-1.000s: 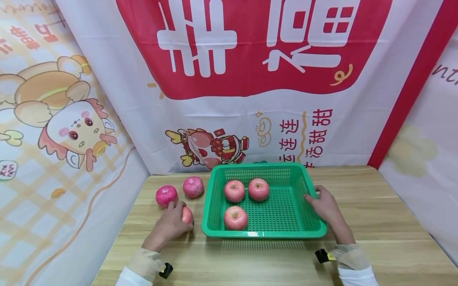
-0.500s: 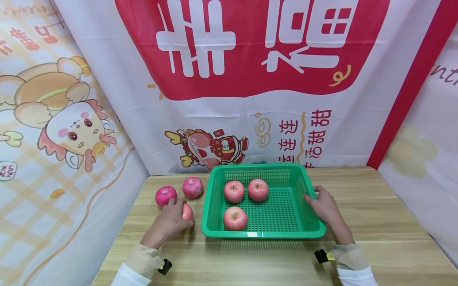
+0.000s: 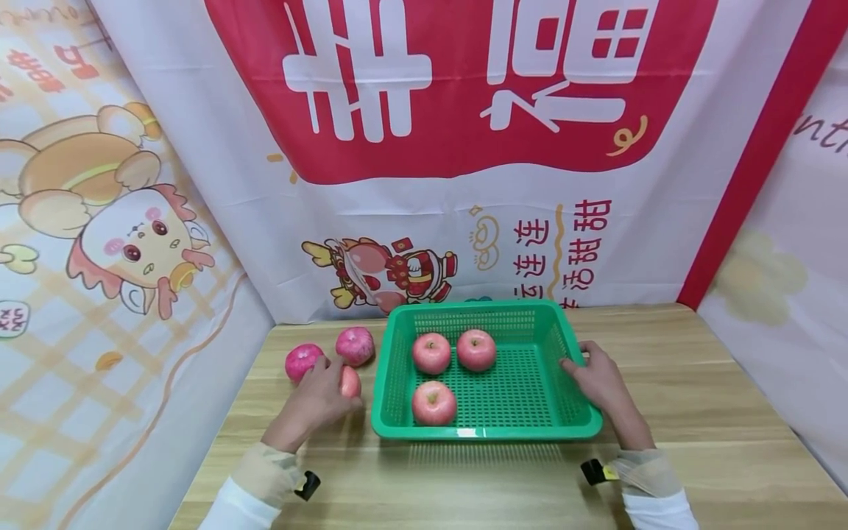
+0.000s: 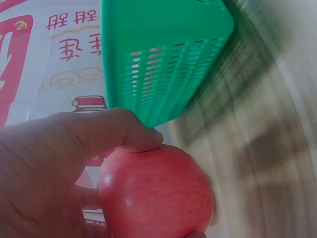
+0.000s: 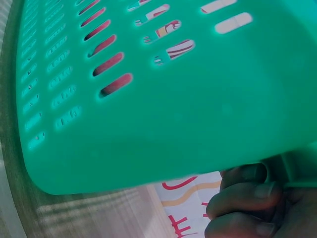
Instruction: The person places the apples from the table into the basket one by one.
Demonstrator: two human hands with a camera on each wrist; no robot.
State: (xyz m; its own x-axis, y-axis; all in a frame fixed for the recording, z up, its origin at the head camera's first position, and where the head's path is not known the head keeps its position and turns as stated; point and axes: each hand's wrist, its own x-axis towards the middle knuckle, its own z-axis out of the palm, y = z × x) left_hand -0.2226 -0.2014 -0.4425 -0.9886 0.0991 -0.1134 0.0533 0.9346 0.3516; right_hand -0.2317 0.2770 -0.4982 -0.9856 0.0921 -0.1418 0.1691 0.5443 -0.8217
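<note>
My left hand (image 3: 316,403) holds a pinkish-red apple (image 3: 351,382) just left of the green basket (image 3: 486,433). In the left wrist view the thumb lies along the top of that apple (image 4: 158,193), with the basket's perforated wall (image 4: 158,64) close beyond it. My right hand (image 3: 601,381) grips the basket's right rim; in the right wrist view its fingers (image 5: 242,198) are curled under the rim. Inside the basket sit three apples: two at the back, including one apple (image 3: 476,350), and another apple (image 3: 433,403) at the front left.
Two deep-pink round items with pale streaks, one item (image 3: 303,361) partly behind my left hand and another item (image 3: 355,346) near the basket, lie on the wooden table (image 3: 695,412). A printed cloth (image 3: 424,199) hangs along the table's back edge, with printed side walls.
My left hand has shifted a little to the right and away from me with the apple, toward the basket. My right hand stays on the rim, and the basket holds its place.
</note>
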